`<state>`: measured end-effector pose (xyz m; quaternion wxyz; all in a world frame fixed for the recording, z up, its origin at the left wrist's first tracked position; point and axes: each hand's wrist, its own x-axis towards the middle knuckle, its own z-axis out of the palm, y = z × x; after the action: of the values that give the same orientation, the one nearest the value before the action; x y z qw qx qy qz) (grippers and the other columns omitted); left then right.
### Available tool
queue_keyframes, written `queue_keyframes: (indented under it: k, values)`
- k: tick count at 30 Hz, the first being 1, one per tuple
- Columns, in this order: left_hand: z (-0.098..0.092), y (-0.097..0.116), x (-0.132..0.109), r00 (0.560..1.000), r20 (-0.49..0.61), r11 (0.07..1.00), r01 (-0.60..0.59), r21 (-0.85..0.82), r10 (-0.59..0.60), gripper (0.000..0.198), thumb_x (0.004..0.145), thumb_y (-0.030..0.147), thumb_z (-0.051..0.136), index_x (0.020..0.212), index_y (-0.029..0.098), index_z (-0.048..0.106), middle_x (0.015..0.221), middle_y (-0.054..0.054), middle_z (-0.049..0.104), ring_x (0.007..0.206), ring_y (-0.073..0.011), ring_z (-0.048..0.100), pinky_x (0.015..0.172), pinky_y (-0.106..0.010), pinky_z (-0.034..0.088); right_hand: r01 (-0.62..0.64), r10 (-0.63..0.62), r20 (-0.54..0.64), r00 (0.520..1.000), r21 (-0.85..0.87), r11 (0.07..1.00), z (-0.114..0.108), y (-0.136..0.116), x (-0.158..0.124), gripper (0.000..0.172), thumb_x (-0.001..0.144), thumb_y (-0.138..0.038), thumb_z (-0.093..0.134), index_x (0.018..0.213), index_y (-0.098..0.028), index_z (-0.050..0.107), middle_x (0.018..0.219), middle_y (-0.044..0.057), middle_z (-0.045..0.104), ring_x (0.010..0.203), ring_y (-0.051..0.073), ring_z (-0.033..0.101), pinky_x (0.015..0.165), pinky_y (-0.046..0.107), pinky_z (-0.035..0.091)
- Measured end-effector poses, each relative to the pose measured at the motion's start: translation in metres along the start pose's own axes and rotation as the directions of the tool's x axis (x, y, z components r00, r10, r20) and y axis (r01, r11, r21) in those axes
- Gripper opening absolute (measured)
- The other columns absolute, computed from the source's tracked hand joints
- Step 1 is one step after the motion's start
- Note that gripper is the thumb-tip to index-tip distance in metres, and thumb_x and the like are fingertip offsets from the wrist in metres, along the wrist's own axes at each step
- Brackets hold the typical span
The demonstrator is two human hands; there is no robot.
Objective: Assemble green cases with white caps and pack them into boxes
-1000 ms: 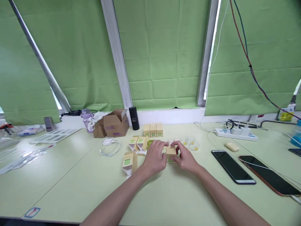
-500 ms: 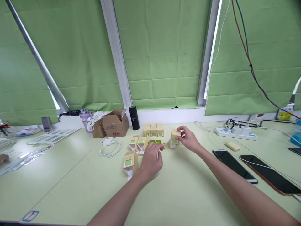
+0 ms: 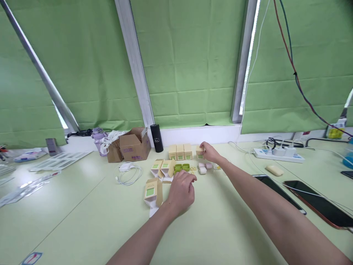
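Note:
My right hand (image 3: pixel 210 152) reaches to the back of the table and grips a small tan box with a green label (image 3: pixel 200 152), held just right of a row of three like boxes (image 3: pixel 180 151). My left hand (image 3: pixel 181 190) hovers palm down with loosely curled fingers and nothing visible in it, near two open tan boxes (image 3: pixel 163 168) and another open box (image 3: pixel 152 191) at its left. Small green cases (image 3: pixel 182 168) and small pale cases (image 3: pixel 203 169) lie between my hands.
A brown cardboard box (image 3: pixel 134 148), a black cylinder (image 3: pixel 156 138) and a purple bottle (image 3: pixel 98 138) stand at the back. A white cable (image 3: pixel 128 171) lies left. A power strip (image 3: pixel 280 155), a beige case (image 3: pixel 274 170) and two phones (image 3: pixel 320 204) lie right.
My right hand carried the tan box from the middle of the table up and back, to beside the row of three. My left hand let go of it and drew slightly back.

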<state>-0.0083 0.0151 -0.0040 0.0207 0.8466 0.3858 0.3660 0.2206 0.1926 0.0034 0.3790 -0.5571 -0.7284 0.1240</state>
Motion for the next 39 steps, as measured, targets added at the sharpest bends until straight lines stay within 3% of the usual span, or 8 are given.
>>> queue_keyframes:
  k: [8,15,21,31,39]
  values:
    - [0.002,0.0,0.0,1.0,0.013,1.0,0.005,0.013,-0.006,0.032,0.08,-0.001,0.05,0.096,0.022,0.065,0.092,-0.007,0.071,0.094,-0.0272,0.062,0.085,-0.044,0.047,0.005,-0.001,0.056,0.998,-0.076,0.997,0.018,0.001,0.005,0.034,0.081,-0.003,0.062,0.108,-0.021,0.054,0.11,0.005,0.064,0.093,0.019,0.059,0.081,0.028,0.043]
    - [0.002,0.0,0.0,1.0,0.019,1.0,0.016,0.011,-0.016,0.033,0.078,-0.001,0.051,0.095,0.022,0.066,0.091,-0.007,0.072,0.094,-0.028,0.062,0.084,-0.045,0.047,-0.008,0.026,0.073,0.997,-0.235,0.972,0.009,-0.003,-0.008,0.037,0.086,-0.01,0.065,0.121,-0.023,0.059,0.136,0.014,0.054,0.089,0.02,0.063,0.076,0.031,0.045]
    - [0.002,0.003,0.001,1.0,0.021,0.999,-0.024,0.032,0.023,0.033,0.079,-0.002,0.051,0.097,0.021,0.067,0.093,-0.008,0.073,0.093,-0.0272,0.061,0.083,-0.044,0.046,-0.018,0.098,0.191,0.977,-0.382,0.924,0.005,-0.012,-0.015,0.016,0.087,-0.017,0.067,0.099,-0.027,0.072,0.102,0.009,0.071,0.098,0.028,0.065,0.079,0.035,0.046]
    - [0.001,0.003,0.0,0.999,0.019,0.999,-0.033,0.039,0.033,0.031,0.08,-0.002,0.051,0.097,0.018,0.068,0.092,-0.008,0.072,0.092,-0.0256,0.06,0.084,-0.042,0.044,-0.089,0.222,0.239,0.945,-0.465,0.881,0.013,-0.02,-0.005,0.039,0.095,-0.021,0.057,0.132,-0.032,0.065,0.136,0.008,0.068,0.119,0.029,0.064,0.089,0.037,0.048]
    - [0.0,0.006,0.0,0.998,0.053,0.999,-0.02,0.035,0.018,0.032,0.078,-0.001,0.052,0.098,0.018,0.068,0.092,-0.008,0.072,0.094,-0.026,0.06,0.084,-0.042,0.042,-0.136,0.272,0.242,0.931,-0.462,0.877,0.02,-0.019,0.007,0.046,0.098,-0.02,0.052,0.144,-0.027,0.053,0.141,0.011,0.066,0.126,0.03,0.061,0.094,0.04,0.048]
